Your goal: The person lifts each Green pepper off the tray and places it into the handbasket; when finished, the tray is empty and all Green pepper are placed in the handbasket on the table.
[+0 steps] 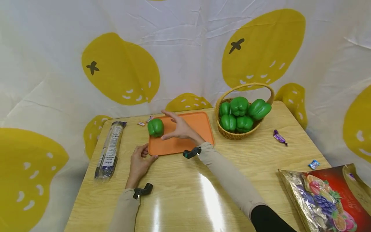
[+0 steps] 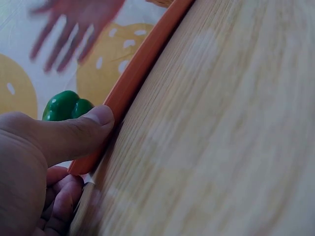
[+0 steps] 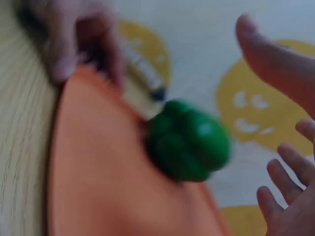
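An orange tray [image 1: 185,141] lies on the wooden table, and one green bell pepper [image 1: 155,127] sits at its far left corner. My left hand [image 1: 140,164] holds the tray's near left corner; in the left wrist view the thumb [image 2: 101,117] presses the front edge while the fingers curl round the corner. Over the tray, just right of the pepper, my right hand [image 1: 181,128] is spread wide with nothing in it. The right wrist view shows its thumb and fingers apart, with a gap between them and the pepper [image 3: 189,142].
Right of the tray stands a wicker basket [image 1: 232,135] with several green peppers. A clear plastic packet [image 1: 110,151] lies at the left. Small candies [image 1: 141,123] lie behind the tray, a purple candy [image 1: 280,137] and blue candy [image 1: 314,164] at the right, near a red-gold bag [image 1: 330,196].
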`<state>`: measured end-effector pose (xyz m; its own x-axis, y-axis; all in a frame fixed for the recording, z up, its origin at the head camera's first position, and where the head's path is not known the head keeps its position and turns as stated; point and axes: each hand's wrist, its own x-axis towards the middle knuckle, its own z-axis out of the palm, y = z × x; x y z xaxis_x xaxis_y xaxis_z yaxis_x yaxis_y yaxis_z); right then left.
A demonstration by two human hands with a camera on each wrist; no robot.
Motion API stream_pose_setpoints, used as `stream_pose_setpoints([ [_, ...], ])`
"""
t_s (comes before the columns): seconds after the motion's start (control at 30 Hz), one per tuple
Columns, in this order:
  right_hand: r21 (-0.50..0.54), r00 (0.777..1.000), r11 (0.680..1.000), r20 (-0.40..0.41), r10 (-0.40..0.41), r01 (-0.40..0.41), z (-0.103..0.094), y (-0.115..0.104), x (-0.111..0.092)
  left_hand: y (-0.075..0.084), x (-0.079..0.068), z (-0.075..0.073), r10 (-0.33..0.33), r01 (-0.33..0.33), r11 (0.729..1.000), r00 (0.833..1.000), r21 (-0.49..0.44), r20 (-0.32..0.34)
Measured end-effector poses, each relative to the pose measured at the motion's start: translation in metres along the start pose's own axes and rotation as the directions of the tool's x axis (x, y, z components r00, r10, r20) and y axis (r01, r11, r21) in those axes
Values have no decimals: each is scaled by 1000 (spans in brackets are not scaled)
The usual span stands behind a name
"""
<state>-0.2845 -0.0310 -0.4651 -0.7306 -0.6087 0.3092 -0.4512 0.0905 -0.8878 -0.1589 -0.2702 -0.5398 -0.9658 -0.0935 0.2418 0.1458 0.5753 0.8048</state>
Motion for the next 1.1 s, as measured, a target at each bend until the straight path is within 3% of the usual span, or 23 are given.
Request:
stream_pose_setpoints([
  [0.1,-131,995,987,5,100,-98,20,13,11,1,-2,4,-2,2,1000,1000,-10,6],
  [0.17,-162,993,980,16,121,-117,27,19,15,2,-3,6,-5,5,1000,1000,-10,10],
  [0.27,-183,992,977,34,119,-111,33,23,20,4,-2,8,-10,10,1000,1000,-3,14],
  [0.43,-210,993,971,-8,118,-117,43,25,25,3,-1,5,-11,11,1000,1000,8,4],
  [0.6,-165,997,983,-33,73,-78,34,18,19,3,1,0,-2,2,1000,1000,5,-12],
  [0.73,-104,998,994,-62,11,-17,7,-6,-13,3,-1,1,2,-2,1000,1000,-2,-9],
  [0.87,-32,987,992,-101,-123,120,-33,-68,-52,2,-3,2,-7,7,1000,1000,-3,-12],
  [0.97,-58,953,965,-157,-261,255,-70,-118,-78,1,-3,1,-5,5,1000,1000,6,-9],
  [1.1,-128,886,919,-246,-394,373,-117,-154,-109,2,-2,1,9,-8,1000,1000,15,-12],
])
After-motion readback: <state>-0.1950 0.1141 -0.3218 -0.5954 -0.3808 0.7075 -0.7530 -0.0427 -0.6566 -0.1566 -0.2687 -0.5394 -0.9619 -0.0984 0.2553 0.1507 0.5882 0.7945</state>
